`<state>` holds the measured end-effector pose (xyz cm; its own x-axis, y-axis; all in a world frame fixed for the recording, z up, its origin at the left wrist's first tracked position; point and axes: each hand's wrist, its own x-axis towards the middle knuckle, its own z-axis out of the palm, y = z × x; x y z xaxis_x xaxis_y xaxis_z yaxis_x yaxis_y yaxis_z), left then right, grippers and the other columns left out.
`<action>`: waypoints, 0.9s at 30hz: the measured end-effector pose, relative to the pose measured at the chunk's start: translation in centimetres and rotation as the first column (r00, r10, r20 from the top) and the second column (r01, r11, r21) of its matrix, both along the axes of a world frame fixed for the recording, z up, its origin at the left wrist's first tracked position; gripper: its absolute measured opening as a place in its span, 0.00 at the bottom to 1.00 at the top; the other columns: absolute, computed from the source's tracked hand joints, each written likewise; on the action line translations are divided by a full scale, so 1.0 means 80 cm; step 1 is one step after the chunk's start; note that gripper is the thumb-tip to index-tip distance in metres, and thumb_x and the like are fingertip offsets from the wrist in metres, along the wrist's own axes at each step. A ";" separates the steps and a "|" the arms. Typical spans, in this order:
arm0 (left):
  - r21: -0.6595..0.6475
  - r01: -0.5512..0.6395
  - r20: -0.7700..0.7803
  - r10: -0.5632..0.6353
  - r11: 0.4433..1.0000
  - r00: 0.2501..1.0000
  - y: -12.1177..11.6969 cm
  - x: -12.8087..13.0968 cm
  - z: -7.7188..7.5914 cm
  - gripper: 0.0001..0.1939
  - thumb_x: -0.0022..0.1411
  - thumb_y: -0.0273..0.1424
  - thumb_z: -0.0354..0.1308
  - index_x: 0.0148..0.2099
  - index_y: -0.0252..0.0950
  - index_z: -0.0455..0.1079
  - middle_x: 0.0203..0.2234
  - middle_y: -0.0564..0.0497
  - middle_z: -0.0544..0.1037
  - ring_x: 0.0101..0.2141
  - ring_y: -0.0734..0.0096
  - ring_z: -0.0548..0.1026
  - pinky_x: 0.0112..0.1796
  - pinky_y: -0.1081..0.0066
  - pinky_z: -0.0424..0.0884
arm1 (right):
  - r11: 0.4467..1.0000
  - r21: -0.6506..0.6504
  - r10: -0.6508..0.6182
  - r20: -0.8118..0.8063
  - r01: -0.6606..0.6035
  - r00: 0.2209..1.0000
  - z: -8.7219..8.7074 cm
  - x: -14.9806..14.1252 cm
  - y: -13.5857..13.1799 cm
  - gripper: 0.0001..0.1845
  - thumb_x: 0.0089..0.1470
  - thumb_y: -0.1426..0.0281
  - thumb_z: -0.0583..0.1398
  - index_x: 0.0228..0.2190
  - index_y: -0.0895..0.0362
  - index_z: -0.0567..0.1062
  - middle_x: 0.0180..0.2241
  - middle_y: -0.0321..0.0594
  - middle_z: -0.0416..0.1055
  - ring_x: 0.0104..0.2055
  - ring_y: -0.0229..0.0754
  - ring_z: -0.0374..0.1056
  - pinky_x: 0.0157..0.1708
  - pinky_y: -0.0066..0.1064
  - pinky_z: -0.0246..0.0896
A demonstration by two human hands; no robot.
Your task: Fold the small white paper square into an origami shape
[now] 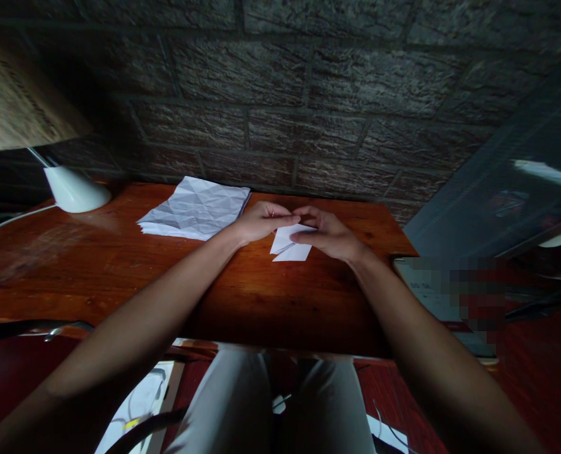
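A small piece of folded white paper (pixel 295 252) is held up between my two hands over the wooden table. My left hand (pixel 264 221) pinches its upper left edge, thumb stretched across toward the right. From the other side, my right hand (pixel 330 234) grips the same paper with the thumb on its near face and the fingers behind. Two pointed flaps of the paper hang down with a slit between them. Left of my hands lies a stack of creased white paper sheets (pixel 198 205), its top sheet marked by a grid of fold lines.
The brown wooden table (pixel 96 271) runs up to a dark brick wall (pixel 271 82). On the left stands a lamp with a white base (pixel 79 189) and fabric shade (pixel 20 94). A grey panel (pixel 498 157) rises at the right; a partly blurred device (pixel 422 277) sits below it.
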<state>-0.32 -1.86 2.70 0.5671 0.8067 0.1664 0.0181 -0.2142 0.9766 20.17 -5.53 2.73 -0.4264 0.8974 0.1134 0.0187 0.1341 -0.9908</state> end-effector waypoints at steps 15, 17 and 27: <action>-0.035 0.052 -0.020 -0.052 0.998 0.998 0.010 -0.017 0.003 0.18 0.51 0.33 0.76 0.46 0.36 0.86 0.39 0.46 0.88 0.34 0.71 0.80 0.38 0.69 0.76 | 0.998 -0.054 -0.046 -0.007 0.046 0.999 0.003 0.004 0.000 0.29 0.38 0.69 0.76 0.44 0.55 0.76 0.38 0.37 0.80 0.37 0.41 0.74 0.41 0.35 0.70; -0.051 0.054 -0.012 -0.054 0.997 0.998 0.009 -0.016 0.003 0.18 0.50 0.31 0.77 0.45 0.36 0.86 0.37 0.47 0.88 0.32 0.72 0.80 0.37 0.70 0.76 | 0.997 -0.049 -0.060 -0.007 0.059 0.998 0.003 0.005 -0.001 0.29 0.38 0.69 0.76 0.44 0.55 0.76 0.39 0.37 0.80 0.38 0.42 0.74 0.41 0.35 0.69; 0.063 0.039 -0.033 -0.037 0.997 0.999 0.007 -0.015 0.004 0.13 0.55 0.33 0.74 0.42 0.33 0.85 0.33 0.47 0.87 0.30 0.73 0.79 0.33 0.72 0.74 | 0.997 -0.037 -0.067 0.026 0.067 0.997 0.002 0.004 0.002 0.27 0.38 0.67 0.76 0.43 0.55 0.79 0.37 0.36 0.80 0.36 0.41 0.73 0.40 0.34 0.67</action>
